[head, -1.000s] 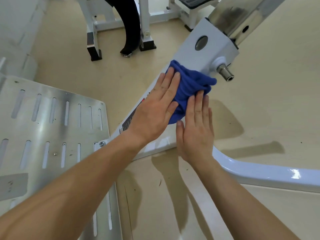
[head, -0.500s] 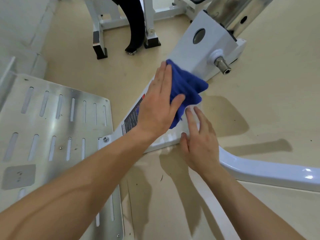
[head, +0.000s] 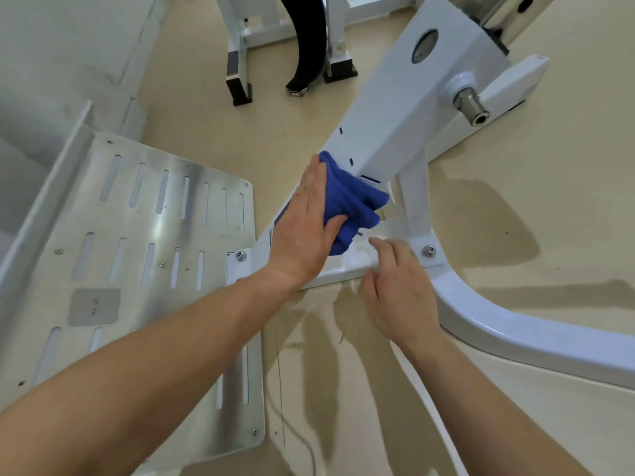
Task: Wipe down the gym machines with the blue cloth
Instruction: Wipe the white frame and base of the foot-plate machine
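My left hand (head: 302, 235) lies flat on the blue cloth (head: 350, 201), fingers straight and close together, pressing it against the lower end of the sloping white machine beam (head: 395, 108). My thumb reaches across the near edge of the cloth. The cloth is a deep royal blue, soft and thick. It is bunched into loose folds and rolls rather than spread flat. One rounded corner pokes out past my fingertips, and a thick fold sticks out to the right over the edge of the beam. A printed label (head: 280, 218) on the beam shows just beside my hand, mostly covered.

My right hand (head: 398, 290) holds nothing. Its fingers are loosely bent and the fingertips touch the glossy white base plate (head: 347, 269) just below the cloth, next to a bolt (head: 429, 250). From that bolt a curved white frame tube (head: 515, 338) sweeps off to the right across the beige floor (head: 515, 201).

To the left sits a slotted bare-metal footplate (head: 137, 235). Higher up the beam a short steel peg (head: 470, 108) juts out sideways. At the top, a person's dark trouser leg (head: 309, 39) stands among the white legs of another machine (head: 237, 46).
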Available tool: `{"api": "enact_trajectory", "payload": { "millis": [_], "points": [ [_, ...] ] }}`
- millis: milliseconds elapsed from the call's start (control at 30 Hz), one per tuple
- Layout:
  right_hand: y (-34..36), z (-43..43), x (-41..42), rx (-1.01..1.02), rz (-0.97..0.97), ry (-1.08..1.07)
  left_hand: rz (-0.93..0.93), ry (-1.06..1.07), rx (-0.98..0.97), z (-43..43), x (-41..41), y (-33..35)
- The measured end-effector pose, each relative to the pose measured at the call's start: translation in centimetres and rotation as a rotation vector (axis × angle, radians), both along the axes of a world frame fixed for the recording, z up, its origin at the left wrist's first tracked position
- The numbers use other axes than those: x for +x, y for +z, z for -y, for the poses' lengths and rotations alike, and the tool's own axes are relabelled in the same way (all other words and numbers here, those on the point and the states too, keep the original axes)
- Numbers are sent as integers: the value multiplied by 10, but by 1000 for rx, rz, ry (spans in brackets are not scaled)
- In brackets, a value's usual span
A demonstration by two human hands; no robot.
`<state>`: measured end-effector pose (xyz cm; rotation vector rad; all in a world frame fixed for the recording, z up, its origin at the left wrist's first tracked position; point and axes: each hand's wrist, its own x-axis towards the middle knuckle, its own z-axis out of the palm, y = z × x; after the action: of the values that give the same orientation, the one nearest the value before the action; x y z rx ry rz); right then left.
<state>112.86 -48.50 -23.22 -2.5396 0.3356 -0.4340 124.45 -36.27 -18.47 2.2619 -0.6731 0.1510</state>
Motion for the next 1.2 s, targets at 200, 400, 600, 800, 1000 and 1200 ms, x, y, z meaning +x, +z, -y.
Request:
{"api": "enact_trajectory", "payload": {
  "millis": [200, 400, 600, 800, 1000, 1200],
  "points": [
    [-25, -28, -6, -14, -100, 99, 0, -137, -39, 13, 7, 9],
    [-37, -39, 0, -32, -141, 127, -112, -62, 31, -26, 7, -24],
    [-50, -48, 3, -31, -229, 156, -145, -58, 188, -56, 12, -56],
    [-51, -50, -5, -20, -272, 165, -207, 12, 318, -93, 14, -76],
    [-46, -49, -9, 33, -316, 141, -358, 166, 586, -137, 4, -94],
    [-37, -63, -8, 155, -165, 184, -260, 232, 576, -136, -13, -72]
  ]
}}
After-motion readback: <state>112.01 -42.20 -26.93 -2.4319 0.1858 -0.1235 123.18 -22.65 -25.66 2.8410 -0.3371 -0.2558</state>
